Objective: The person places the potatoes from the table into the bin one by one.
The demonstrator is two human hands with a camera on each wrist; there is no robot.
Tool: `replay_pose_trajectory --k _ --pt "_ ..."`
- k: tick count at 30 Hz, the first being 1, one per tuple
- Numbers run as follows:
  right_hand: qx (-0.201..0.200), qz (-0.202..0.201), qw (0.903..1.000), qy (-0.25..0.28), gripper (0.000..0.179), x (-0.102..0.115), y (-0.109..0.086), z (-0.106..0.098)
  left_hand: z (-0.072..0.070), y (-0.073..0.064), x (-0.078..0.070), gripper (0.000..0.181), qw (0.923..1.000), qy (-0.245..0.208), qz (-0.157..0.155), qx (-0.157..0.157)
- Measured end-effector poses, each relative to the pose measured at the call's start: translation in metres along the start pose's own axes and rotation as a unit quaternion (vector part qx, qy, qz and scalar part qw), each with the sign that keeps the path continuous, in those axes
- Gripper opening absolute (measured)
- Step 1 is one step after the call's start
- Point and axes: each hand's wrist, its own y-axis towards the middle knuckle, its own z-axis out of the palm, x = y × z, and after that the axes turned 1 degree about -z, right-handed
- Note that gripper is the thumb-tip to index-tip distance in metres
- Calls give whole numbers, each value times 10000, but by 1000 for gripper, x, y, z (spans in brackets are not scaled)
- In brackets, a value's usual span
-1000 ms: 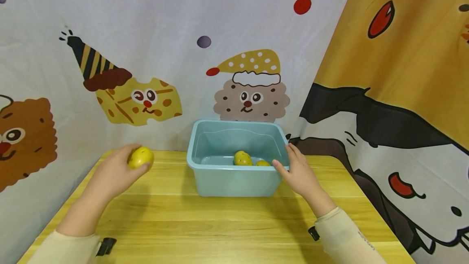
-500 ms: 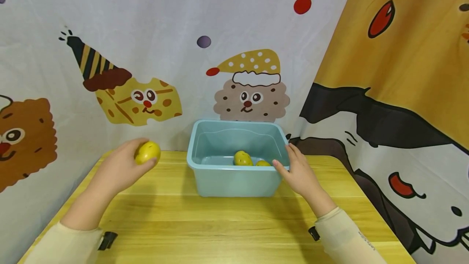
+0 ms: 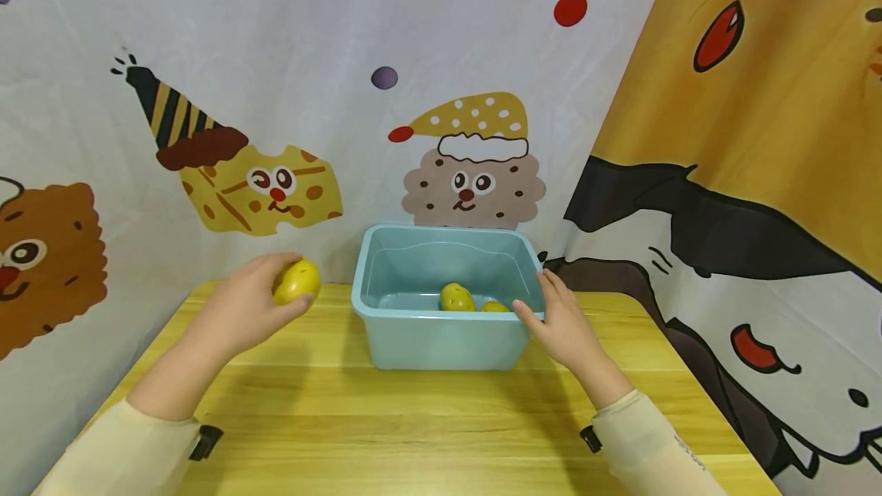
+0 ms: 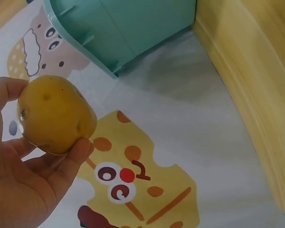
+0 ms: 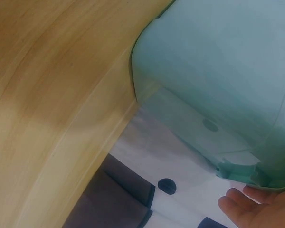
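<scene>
My left hand [image 3: 244, 305] holds a yellow potato [image 3: 299, 282] above the table, left of a light blue plastic bin [image 3: 441, 344]. In the left wrist view, thumb and fingers pinch the potato [image 4: 57, 115] from opposite sides; small dark eyes show on its skin. The bin stands upright, with two more potatoes [image 3: 457, 298] on its floor; the front wall partly hides the right one. My right hand [image 3: 570, 331] grips the bin's front right corner, thumb over the rim. Seen from the right wrist, fingers [image 5: 242, 205] touch beneath the rim, partly cut off by the frame.
The wooden table [image 3: 358, 435] carries the bin near its back edge. Behind it hangs a white cloth [image 3: 289, 37] printed with cartoon figures, and the cloth continues down the right side. A dark clip [image 3: 206, 442] sits at the left sleeve.
My left hand has moved right and slightly up with the potato, closer to the bin. The right hand and the bin have stayed in place.
</scene>
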Motion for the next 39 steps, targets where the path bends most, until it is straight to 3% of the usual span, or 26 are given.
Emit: replay_pose_trajectory --k 39 --pt "0 37 10000 -31 86 0 0 1 1 25 -31 60 9971 -17 708 275"
